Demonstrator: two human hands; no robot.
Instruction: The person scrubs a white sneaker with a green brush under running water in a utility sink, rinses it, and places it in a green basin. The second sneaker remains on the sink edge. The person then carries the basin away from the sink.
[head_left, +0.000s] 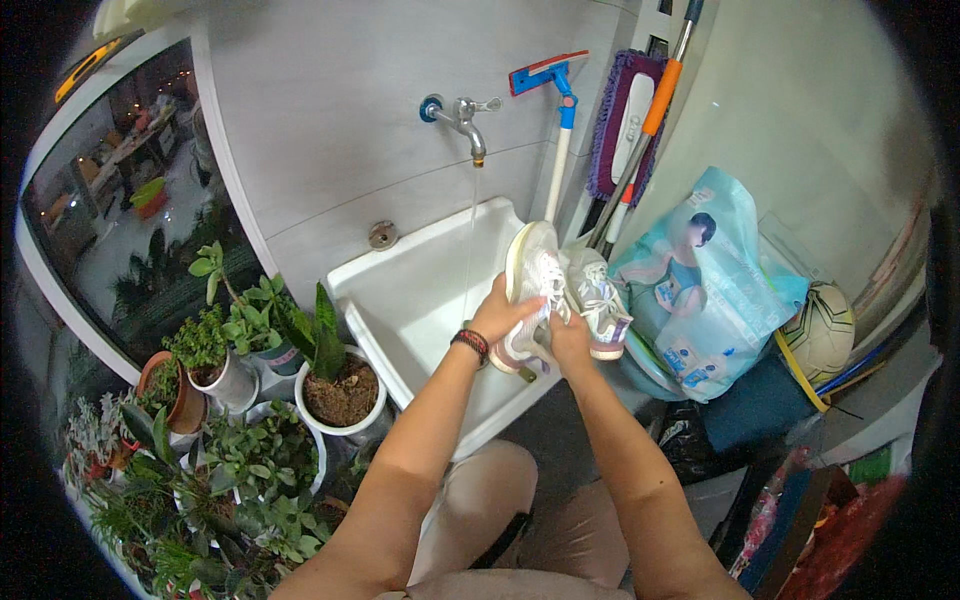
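Both hands hold a white lace-up sneaker over the right side of a white sink. My left hand grips its left side, with the thumb across the upper near the laces. On the shoe's right side, my right hand has its thumb by the lacing. A second white sneaker, with a purple heel patch, rests just right of the held one. From the wall tap a thin stream of water falls into the sink, left of the shoe. A small olive-coloured end of something shows below the sneaker; the rest is hidden.
Several potted plants crowd the left side beside a window. Behind the sink's right corner stand a squeegee and a purple flat mop. A light-blue plastic bag and a ball lie to the right.
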